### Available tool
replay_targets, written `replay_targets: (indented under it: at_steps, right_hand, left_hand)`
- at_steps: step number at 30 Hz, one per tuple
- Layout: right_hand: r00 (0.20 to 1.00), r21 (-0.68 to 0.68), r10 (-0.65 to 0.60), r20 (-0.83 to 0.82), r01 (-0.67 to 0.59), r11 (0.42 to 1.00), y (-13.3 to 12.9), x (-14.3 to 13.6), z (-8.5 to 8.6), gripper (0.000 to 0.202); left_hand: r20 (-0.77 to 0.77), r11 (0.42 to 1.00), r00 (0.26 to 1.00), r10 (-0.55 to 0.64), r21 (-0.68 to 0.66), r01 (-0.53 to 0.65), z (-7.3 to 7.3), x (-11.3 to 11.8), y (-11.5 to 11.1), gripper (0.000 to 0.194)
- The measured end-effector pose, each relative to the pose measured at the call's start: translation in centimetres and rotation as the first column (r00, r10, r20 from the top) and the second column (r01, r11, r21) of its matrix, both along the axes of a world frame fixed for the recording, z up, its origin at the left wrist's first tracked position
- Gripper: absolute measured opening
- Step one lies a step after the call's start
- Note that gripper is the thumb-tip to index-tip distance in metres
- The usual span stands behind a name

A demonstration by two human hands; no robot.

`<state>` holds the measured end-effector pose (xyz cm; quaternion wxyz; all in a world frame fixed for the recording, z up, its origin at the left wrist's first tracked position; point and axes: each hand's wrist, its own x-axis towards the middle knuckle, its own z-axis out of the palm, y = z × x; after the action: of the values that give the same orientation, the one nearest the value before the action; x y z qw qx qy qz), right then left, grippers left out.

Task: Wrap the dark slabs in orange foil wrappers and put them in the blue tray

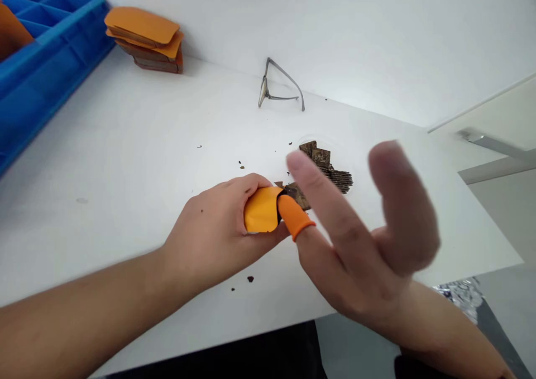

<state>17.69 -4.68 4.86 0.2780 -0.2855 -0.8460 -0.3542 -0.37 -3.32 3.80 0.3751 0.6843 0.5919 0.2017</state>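
My left hand (218,222) is wrapped round a small orange-yellow paper packet (262,211), with the packet's dark opening facing right. An orange finger cot (293,214) covers one finger of my right hand (360,262). That fingertip is at the packet's mouth; how far it reaches inside is hidden. The other visible fingers of my right hand are spread apart, blurred by motion, and hold nothing. Just beyond the hands lies a pile of thin dark brown square pieces (341,179), partly covered by my right hand.
A blue divided crate (54,72) stands at the far left with an orange item (10,30) inside. Beside it is a stack of orange packets (144,33). Glasses (285,97) lie near the wall. Dark crumbs (250,279) dot the white table (104,183).
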Motion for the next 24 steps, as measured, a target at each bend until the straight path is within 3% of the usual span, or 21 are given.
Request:
replay_targets:
  at_steps: [3,7,13,18,24]
  right_hand:
    - [0.997,-0.029,0.065,-0.031,-0.066,0.997,0.3,-0.2,-0.3,0.016]
    - [0.982,-0.143,0.162,-0.093,-0.174,0.974,1.0,0.5,0.3,0.023]
    - [0.960,-0.240,0.220,-0.172,-0.257,0.936,2.2,2.0,0.8,0.020]
    - [0.946,-0.299,0.229,-0.230,-0.292,0.908,2.5,2.1,0.8,0.035]
    - [0.920,-0.337,0.311,-0.239,-0.379,0.862,2.7,2.2,0.9,0.026]
  left_hand:
    - [0.026,1.000,0.999,-0.024,-0.017,0.024,0.1,0.0,-0.1,0.019]
    - [0.170,0.999,0.985,-0.029,0.034,0.023,-0.4,-0.2,-0.2,0.014]
    - [0.236,0.988,0.971,-0.027,0.156,-0.011,-1.1,-0.3,-0.4,0.021]
    - [0.318,0.990,0.947,-0.043,0.143,-0.003,-1.0,-0.5,-0.5,0.030]
    - [0.352,0.988,0.934,-0.062,0.153,0.008,-1.1,-0.7,-0.8,0.032]
